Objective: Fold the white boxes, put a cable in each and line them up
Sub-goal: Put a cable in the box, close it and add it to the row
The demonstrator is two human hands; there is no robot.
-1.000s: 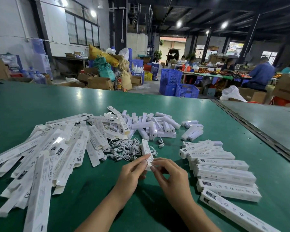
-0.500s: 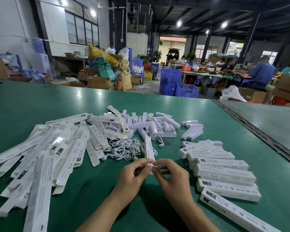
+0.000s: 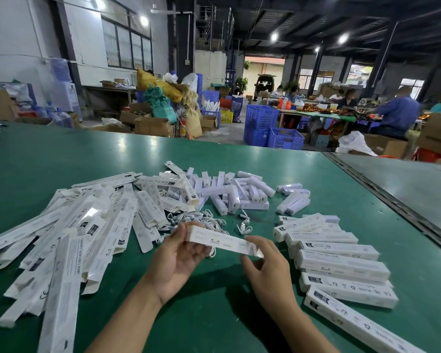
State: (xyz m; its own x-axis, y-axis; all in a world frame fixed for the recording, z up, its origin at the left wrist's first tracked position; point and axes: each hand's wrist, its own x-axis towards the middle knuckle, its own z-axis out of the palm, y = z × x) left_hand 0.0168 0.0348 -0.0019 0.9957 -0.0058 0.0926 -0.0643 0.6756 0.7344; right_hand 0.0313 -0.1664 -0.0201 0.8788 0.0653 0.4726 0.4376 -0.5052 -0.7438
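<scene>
Box (image 3: 222, 241) held above the bench (image 3: 214, 317) near its front edge, long axis left to right. Left hand (image 3: 181, 258) grips the left end; right hand (image 3: 267, 273) pinches the right end, flap seemingly unclosed. Finished row (image 3: 341, 266) lies nearer the right hand.

One view only, head-worn; lens sits over the near edge of the green table (image 3: 61, 161), facing forward and pitched down; wide-angle, so the table's far edge bows slightly; forearms (image 3: 127, 319) enter from the bottom edge; left hand (image 3: 176, 261), right hand (image 3: 267, 271) and the white box (image 3: 222, 240) they hold are nearest, lower centre; table top fills the lower half; upper half looks across the hall to seated workers (image 3: 397, 108), far off at right.
</scene>
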